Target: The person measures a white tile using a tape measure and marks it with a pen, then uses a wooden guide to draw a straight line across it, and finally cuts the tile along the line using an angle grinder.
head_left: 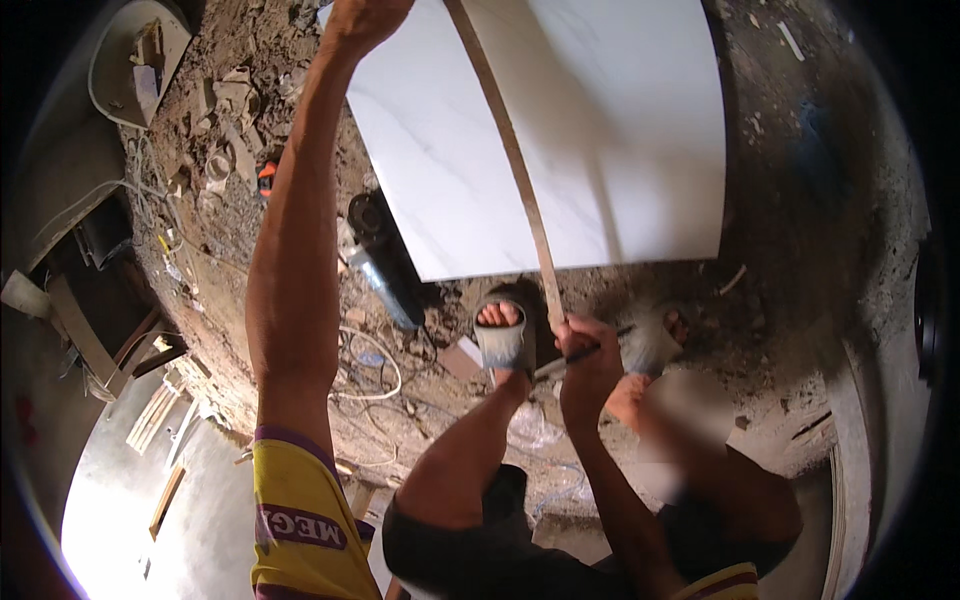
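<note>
At far left, broken brick rubble [225,120] littered the dirt floor [800,200]. The left hand [365,18] pressed on the far end of a long thin wooden straightedge [515,160]; its grip could not be told. A black angle grinder [385,255] lay beside the large white marble-patterned tile [620,130]. The right hand [590,350] clenched a dark pencil [580,352] at the straightedge's near end, between grey sandals [503,345].
</note>
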Demonstrator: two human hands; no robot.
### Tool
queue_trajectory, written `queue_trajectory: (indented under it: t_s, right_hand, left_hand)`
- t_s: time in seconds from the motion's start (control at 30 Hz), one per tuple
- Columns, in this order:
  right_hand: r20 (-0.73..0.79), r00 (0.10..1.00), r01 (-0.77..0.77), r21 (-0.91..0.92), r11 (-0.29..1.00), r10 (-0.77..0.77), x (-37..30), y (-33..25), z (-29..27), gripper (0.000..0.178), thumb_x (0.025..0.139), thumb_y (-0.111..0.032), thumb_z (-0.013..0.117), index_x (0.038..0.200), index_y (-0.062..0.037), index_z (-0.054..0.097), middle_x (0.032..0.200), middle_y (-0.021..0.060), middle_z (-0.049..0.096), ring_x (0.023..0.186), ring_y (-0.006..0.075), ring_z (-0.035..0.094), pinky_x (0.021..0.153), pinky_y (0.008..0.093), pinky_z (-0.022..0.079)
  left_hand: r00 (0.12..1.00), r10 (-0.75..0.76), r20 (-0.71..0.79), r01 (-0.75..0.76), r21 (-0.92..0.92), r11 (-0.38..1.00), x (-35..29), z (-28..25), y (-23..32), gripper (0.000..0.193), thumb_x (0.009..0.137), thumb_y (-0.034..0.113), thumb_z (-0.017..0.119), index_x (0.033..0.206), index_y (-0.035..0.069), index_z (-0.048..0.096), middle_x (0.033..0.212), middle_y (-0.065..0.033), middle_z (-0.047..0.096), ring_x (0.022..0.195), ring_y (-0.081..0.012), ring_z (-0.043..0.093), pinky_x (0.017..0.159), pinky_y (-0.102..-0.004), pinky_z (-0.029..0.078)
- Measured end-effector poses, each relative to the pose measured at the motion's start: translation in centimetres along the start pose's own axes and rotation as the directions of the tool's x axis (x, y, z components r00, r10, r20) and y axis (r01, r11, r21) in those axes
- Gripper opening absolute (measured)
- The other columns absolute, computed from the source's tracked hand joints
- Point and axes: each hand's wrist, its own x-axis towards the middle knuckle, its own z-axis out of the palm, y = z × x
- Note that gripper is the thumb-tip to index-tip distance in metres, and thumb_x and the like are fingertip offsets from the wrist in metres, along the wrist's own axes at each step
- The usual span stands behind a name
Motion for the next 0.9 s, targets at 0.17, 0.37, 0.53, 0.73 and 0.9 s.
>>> queue_trajectory:
  t_s: [0.17,0.37,0.53,0.73,0.9]
  right_hand:
    - [0.229,0.842,0.527,-0.151,0.836,-0.489,2.3,0.8,3.4,0.013,0.098,0.004,0.069,0.109,-0.0027,0.066,0.108,0.0137,0.067,0.085,0.0177,0.068,0.073,0.0299,0.059]
    - [0.295,0.854,0.479,-0.125,0.869,-0.429,5.8,0.8,4.4,0.02,0.093,0.0,0.077,0.11,-0.0077,0.073,0.115,0.0146,0.072,0.101,0.0259,0.072,0.089,0.0373,0.058]
    - [0.358,0.818,0.552,-0.268,0.789,-0.45,5.5,1.1,4.7,0.026,0.089,0.008,0.081,0.105,-0.0042,0.065,0.112,0.0126,0.071,0.105,0.0217,0.07,0.091,0.0336,0.058]
    - [-0.137,0.989,-0.059,0.025,0.998,0.061,1.2,4.2,7.7,0.027,0.092,0.008,0.079,0.106,-0.0028,0.058,0.114,0.0125,0.07,0.106,0.0195,0.07,0.095,0.0332,0.058]
    - [-0.167,0.956,-0.185,0.297,0.937,0.242,2.3,4.5,7.9,0.031,0.093,0.005,0.079,0.117,0.0012,0.061,0.109,0.0113,0.07,0.104,0.0177,0.07,0.098,0.0327,0.058]
  left_hand:
    - [0.977,0.17,0.132,-0.148,-0.158,0.976,0.7,-0.5,-9.0,0.04,0.09,0.023,0.079,0.125,0.004,0.075,0.134,-0.0171,0.071,0.131,-0.0316,0.064,0.111,-0.045,0.05]
    - [0.996,0.026,0.09,0.021,-0.491,0.871,2.9,2.2,-9.8,0.041,0.096,0.018,0.078,0.129,-0.005,0.07,0.111,-0.0129,0.077,0.102,-0.021,0.073,0.089,-0.0351,0.06]
    - [0.992,0.015,0.129,0.057,-0.533,0.844,4.0,3.9,-11.6,0.026,0.1,0.023,0.076,0.116,0.002,0.076,0.099,-0.003,0.076,0.093,-0.0114,0.069,0.085,-0.0307,0.057]
    - [0.984,0.02,0.179,0.07,-0.485,0.872,3.3,2.9,-11.2,0.03,0.105,0.027,0.071,0.121,0.002,0.072,0.108,-0.0035,0.074,0.097,-0.0133,0.067,0.087,-0.0321,0.056]
    - [0.985,0.045,0.164,0.043,-0.495,0.868,4.4,4.1,-10.7,0.031,0.104,0.029,0.072,0.121,0.002,0.073,0.109,-0.002,0.074,0.098,-0.0119,0.067,0.089,-0.03,0.055]
